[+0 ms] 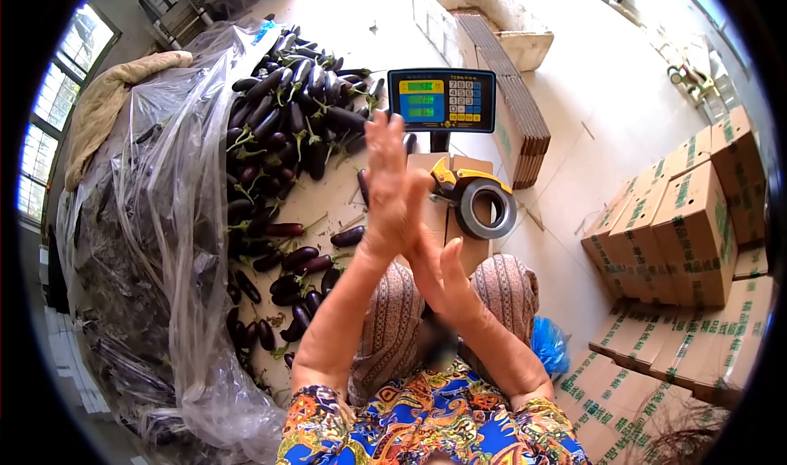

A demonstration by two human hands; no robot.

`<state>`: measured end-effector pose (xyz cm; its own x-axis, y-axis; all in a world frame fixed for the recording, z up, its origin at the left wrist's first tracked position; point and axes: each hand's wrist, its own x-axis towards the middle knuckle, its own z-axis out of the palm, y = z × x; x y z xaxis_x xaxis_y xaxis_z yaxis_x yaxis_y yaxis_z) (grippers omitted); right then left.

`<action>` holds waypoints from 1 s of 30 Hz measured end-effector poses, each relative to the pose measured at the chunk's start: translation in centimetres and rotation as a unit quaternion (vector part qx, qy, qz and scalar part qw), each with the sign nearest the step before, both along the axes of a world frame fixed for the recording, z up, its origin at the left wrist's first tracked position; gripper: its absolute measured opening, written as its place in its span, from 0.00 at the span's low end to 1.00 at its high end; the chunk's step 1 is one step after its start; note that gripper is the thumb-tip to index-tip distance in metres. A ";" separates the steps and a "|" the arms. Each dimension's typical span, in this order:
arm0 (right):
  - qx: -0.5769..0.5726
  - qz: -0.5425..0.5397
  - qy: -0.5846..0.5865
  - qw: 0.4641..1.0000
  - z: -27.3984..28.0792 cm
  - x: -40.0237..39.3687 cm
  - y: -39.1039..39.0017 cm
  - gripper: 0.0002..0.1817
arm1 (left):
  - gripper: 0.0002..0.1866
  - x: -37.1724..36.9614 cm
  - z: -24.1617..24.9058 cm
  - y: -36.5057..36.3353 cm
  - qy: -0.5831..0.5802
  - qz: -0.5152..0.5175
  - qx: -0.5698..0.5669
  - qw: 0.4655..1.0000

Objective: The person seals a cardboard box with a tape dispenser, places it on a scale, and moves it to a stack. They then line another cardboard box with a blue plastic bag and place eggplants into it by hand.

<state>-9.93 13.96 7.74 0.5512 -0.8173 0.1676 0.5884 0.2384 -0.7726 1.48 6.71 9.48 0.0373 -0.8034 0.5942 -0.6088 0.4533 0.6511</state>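
Observation:
My left hand (393,190) is raised in front of me, its fingers stretched out and somewhat blurred. Against its wrist and palm side rests my right hand (447,281), thumb up, with its fingers partly hidden behind the left hand. Neither hand shows any object in it. Just beyond them stands a scale display (443,100) with green lit numbers. A tape dispenser with a yellow handle (471,175) and a grey tape roll (485,208) lies on a closed carton (461,248) right of the hands. Many dark purple eggplants (283,129) are heaped to the left.
Clear plastic sheeting (193,244) covers the left part of the heap, with a rolled beige blanket (115,104) over it. Flattened cartons (516,104) stand beyond the scale. Packed cartons (689,227) are stacked at the right. A blue bag (549,346) lies beside my knee.

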 end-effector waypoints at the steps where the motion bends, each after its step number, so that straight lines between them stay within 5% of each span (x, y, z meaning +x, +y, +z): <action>1: -0.008 0.001 0.004 1.000 0.0 -0.1 -0.1 0.56 | 0.43 0.4 -0.4 0.2 0.011 -0.002 0.025 1.000; 6: 0.038 -0.118 0.043 0.991 1.3 -1.7 -3.6 0.61 | 0.51 -4.2 -1.2 5.4 0.114 -0.153 0.125 0.974; 9: 0.045 -0.191 0.055 0.979 0.2 -2.4 -6.7 0.54 | 0.52 -5.7 -2.1 7.9 0.048 -0.195 0.123 0.972; 12: 0.176 -0.059 -0.013 0.983 0.1 -2.6 -5.3 0.50 | 0.52 -4.6 -2.1 6.2 0.122 -0.165 0.132 0.970; 13: 0.139 -0.112 -0.006 0.984 -0.3 -1.5 -4.5 0.46 | 0.51 -3.8 -0.3 5.7 0.177 -0.210 0.127 0.953; 16: 0.279 -0.090 -0.151 0.944 0.6 -2.4 -4.4 0.39 | 0.45 -3.8 0.3 4.4 0.379 -0.303 0.137 0.863; 18: 0.300 -0.050 -0.232 0.924 -1.0 -2.9 -4.9 0.40 | 0.39 -3.2 0.3 3.7 0.493 -0.281 0.098 0.817; 20: 0.313 -0.037 -0.270 0.910 -1.7 -3.6 -5.0 0.41 | 0.34 -2.0 1.0 4.4 0.425 -0.227 0.121 0.868; 22: 0.320 -0.044 -0.270 0.907 -1.6 -4.0 -5.0 0.41 | 0.31 -1.2 0.9 4.9 0.156 -0.173 0.146 0.961; 23: 0.303 -0.050 -0.263 0.914 -2.1 -4.0 -5.1 0.42 | 0.31 -1.1 0.9 5.2 0.015 -0.140 0.153 0.978; 26: 0.297 -0.057 -0.274 0.913 -1.0 -3.7 -4.5 0.44 | 0.19 -2.2 -0.5 5.3 -0.129 -0.116 0.079 0.982; 30: 0.282 -0.046 -0.250 0.925 -1.3 -4.8 -4.5 0.49 | 0.17 -1.5 -0.3 4.2 -0.067 -0.194 0.083 0.975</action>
<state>-14.68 9.43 6.41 0.4446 -0.8917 -0.0848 0.8762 0.4526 -0.1653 -0.05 10.95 9.21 -0.3582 -0.8266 0.4340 -0.4963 0.5623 0.6614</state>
